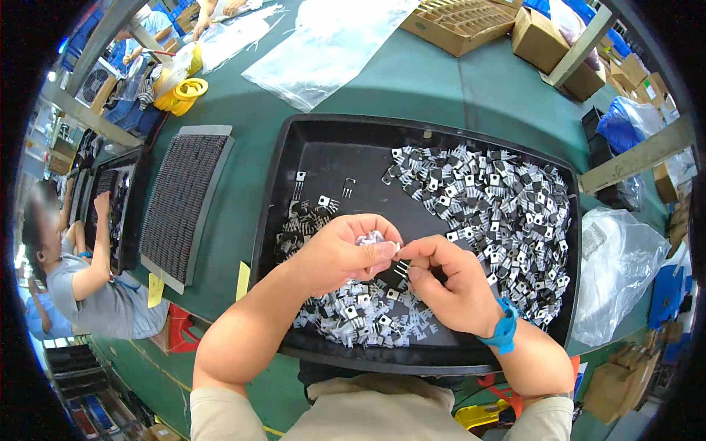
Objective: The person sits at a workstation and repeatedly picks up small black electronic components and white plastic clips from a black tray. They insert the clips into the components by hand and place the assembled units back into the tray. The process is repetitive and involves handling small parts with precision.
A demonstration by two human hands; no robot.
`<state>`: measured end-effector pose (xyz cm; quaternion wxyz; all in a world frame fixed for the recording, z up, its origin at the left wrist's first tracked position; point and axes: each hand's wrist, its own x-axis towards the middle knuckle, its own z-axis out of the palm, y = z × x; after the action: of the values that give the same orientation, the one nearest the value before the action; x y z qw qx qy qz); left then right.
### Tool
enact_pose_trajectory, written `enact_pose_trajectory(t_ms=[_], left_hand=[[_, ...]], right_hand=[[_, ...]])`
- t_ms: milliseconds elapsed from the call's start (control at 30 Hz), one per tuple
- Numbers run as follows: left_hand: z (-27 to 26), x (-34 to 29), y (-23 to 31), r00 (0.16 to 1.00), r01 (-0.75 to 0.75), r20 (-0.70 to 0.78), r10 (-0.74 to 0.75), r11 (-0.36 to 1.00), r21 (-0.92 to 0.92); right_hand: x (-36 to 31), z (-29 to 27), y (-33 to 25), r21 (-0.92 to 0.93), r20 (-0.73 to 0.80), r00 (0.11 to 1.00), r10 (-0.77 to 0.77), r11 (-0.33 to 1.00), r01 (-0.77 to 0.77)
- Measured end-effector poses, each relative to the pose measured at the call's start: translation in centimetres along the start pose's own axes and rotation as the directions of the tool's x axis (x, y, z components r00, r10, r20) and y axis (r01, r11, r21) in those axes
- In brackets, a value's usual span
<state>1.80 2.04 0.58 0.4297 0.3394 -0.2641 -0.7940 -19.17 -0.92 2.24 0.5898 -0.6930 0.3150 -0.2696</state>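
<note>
At the center of the frame, a raised-rim black tray (371, 158) sits on a green worktop (220, 103), bare floor showing between heaps of black-and-silver, three-leaded components (471, 198). Above it, the left hand (346, 257) cups translucent white pieces (371, 238), fingertips pinching one; the right hand (456, 287) curls alongside, whether gripping anything impossible to tell.
</note>
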Motion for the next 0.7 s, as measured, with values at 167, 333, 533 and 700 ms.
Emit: enact_pose_trajectory(t_ms=[167, 333, 533, 700], left_hand=[[0.1, -0.1, 0.3, 1.0, 0.006, 0.001, -0.006, 0.999, -0.037], [0.5, -0.1, 0.6, 0.999, 0.022, -0.038, -0.023, 0.999, -0.024], [0.5, -0.1, 0.4, 0.998, 0.044, -0.042, -0.044, 0.999, -0.005], [0.6, -0.2, 0.4, 0.997, 0.057, -0.045, -0.056, 0.998, 0.018]], right_hand=[[-0.2, 0.2, -0.2, 0.139, -0.098, 0.994, 0.043, 0.99, -0.029], [0.0, -0.4, -0.2, -0.072, -0.108, 0.983, -0.146, 0.988, 0.138], [-0.2, -0.4, -0.8, -0.132, -0.089, 0.982, -0.165, 0.979, 0.152], [-0.1, -0.3, -0.9, -0.137, -0.094, 0.981, -0.168, 0.979, 0.154]])
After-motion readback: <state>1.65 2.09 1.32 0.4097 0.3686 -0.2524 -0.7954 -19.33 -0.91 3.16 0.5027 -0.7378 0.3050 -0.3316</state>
